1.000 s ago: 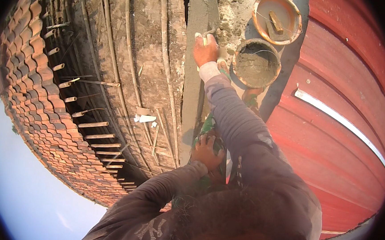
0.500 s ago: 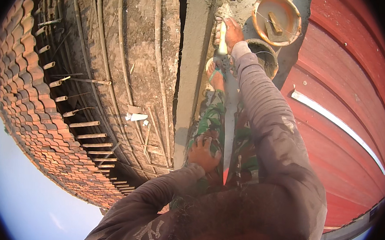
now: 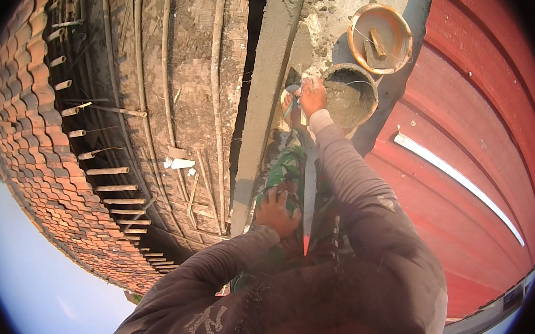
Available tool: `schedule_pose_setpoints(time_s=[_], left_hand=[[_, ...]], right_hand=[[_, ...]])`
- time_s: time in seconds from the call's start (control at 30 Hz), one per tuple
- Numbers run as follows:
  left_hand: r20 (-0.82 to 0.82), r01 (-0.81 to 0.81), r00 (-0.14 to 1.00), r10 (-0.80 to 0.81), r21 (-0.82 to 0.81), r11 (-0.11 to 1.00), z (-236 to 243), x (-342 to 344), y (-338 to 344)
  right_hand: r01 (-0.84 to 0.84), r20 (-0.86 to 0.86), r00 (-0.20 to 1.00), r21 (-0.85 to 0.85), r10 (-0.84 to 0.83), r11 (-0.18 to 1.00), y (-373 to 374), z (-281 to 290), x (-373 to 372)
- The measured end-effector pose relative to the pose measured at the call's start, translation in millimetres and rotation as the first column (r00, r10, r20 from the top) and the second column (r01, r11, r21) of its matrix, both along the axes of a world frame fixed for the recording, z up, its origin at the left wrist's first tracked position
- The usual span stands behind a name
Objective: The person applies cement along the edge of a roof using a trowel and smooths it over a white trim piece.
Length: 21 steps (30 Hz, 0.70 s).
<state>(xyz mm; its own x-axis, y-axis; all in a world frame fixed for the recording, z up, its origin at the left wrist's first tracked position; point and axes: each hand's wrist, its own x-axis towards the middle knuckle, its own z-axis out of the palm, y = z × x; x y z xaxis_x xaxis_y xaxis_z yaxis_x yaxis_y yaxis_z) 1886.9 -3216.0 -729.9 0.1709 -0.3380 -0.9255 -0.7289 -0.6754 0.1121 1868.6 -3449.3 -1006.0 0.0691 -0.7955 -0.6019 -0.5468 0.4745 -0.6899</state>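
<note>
My right hand [image 3: 313, 96] is closed around a small trowel [image 3: 292, 104] at the left rim of a grey bucket of wet mortar [image 3: 350, 99]. The trowel's blade lies against the rough cement surface [image 3: 327, 22] beside the bucket. My left hand [image 3: 275, 211] rests with fingers spread on my knee, on green patterned trousers [image 3: 292, 169]. A long pale flat strip with a red tip [image 3: 308, 201] runs along my leg just right of that hand, and I cannot tell whether the hand touches it.
An orange basin [image 3: 379, 38] holding a wooden-handled tool stands beyond the bucket. A grey concrete beam [image 3: 264, 111] runs up the middle, with a woven bamboo wall [image 3: 180, 86] and clay roof tiles [image 3: 29, 119] to its left. Red corrugated sheeting [image 3: 467, 150] slopes on the right.
My right hand with the trowel has come down from higher on the cement surface to the bucket's rim. My left hand has stayed on my knee.
</note>
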Motion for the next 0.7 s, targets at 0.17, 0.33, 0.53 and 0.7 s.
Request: schedule_pose_setpoints(time_s=[0.17,0.33,0.53,0.7], left_hand=[[0.010,-0.041,0.999,0.041,0.015,0.999,1,-2,3],[0.011,-0.059,0.998,0.059,0.008,0.998,-1,-1,8],[-0.005,-0.102,0.995,0.102,0.007,0.995,0,-3,9],[-0.013,-0.128,0.992,0.128,-0.044,0.991,-4,-3,16]], right_hand=[[-0.277,-0.343,0.904,-0.014,0.255,0.961,-108,63,39],[-0.464,-0.380,0.806,0.072,0.454,0.883,-99,57,61],[-0.659,-0.400,0.689,0.001,0.604,0.752,-101,73,29],[-0.769,-0.641,0.568,-0.189,0.516,0.611,-218,32,13]])
